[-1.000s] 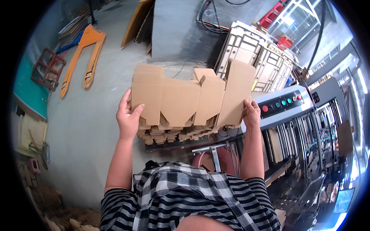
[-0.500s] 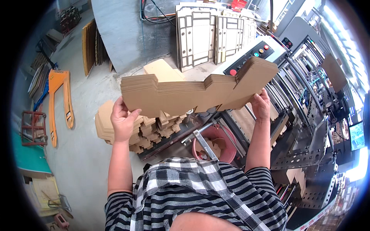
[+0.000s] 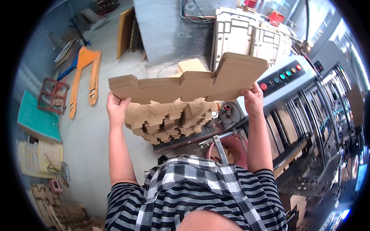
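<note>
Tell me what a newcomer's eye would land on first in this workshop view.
First comes the bundle of flat cardboard blanks, held level at mid-frame between the left hand and the right hand, one at each end. Just beneath it lies a pile of similar cardboard blanks on a low stand. Next, the orange pallet jack on the grey floor to the left, and the machine's panel of coloured buttons to the right.
</note>
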Available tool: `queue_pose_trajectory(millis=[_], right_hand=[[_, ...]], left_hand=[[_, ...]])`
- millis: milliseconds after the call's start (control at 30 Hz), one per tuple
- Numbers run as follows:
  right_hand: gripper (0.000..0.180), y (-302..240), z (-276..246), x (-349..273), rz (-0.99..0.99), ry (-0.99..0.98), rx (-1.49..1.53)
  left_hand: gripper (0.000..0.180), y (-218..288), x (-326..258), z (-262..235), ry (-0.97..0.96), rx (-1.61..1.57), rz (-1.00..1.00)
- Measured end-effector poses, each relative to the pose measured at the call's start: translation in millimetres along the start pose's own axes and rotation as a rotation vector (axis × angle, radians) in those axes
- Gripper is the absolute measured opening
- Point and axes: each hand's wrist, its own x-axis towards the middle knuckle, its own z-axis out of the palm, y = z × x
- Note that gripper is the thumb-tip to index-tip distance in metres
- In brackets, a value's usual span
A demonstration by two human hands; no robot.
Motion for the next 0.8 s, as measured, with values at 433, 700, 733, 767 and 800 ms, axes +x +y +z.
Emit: queue_pose_trajectory(millis=[433,700,733,767,800], right_hand=[[0.037,32.4,0.9,21.6,0.107,-0.103,-0.126],[0.033,-7.8,20.8,21.0,-0.055,-0.202,-0.823],[0.030,-10.8,21.8,22.3,-0.071,-0.225,-0.877],[0.029,-13.2,22.8,21.4,-0.054,-0.246,-0.872],[0.028,-15.1,23.9,20.0,-0.037,-0.266,-0.867]], left_hand=[[0.072,86.7,-8.8,109.0,-0.253,1.139,0.641],[0.055,47.1,2.5,141.7,-0.463,1.322,0.313],[0.052,43.8,2.0,139.7,-0.410,1.303,0.403],[0.050,40.0,1.6,137.1,-0.356,1.281,0.491],[0.047,38.2,0.8,135.9,-0.301,1.257,0.579]])
